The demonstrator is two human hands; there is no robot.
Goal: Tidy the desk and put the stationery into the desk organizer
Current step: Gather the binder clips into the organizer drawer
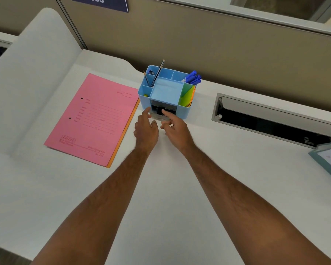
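A white table carries a pink folder at centre left, atop an orange one, and a blue desk organizer at upper centre.

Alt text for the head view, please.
Both hands, left and right, reach the clear front drawer of a blue desk organizer holding pencils and blue pens. A pink folder lies to its left.

Both bare forearms reach forward, nearly side by side. The left hand spreads its fingers loosely; the right hand points its forefinger ahead, grip empty.
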